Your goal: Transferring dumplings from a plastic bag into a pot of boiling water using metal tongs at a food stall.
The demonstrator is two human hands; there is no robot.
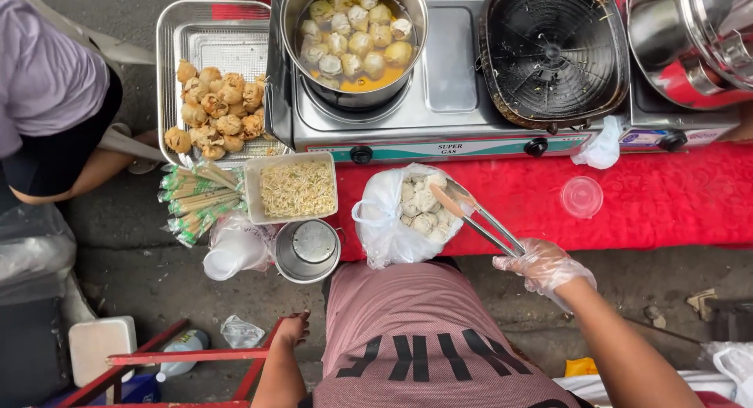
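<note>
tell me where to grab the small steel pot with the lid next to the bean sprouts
Judging from above, take the small steel pot by the side lug on its right rim, or by the rim from above. It stands upright with the lid on; the sprout tub crowds its far side, a bag its left.

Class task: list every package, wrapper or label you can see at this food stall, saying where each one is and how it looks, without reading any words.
Clear bag: table edge, holds pale dumplings; tongs in the gloved right hand reach in.
Chopstick packs: left of the sprout tub, green-tipped wrappers.
Stove label: front strip, white with teal and red.
White bag: beside the small pot.
</note>
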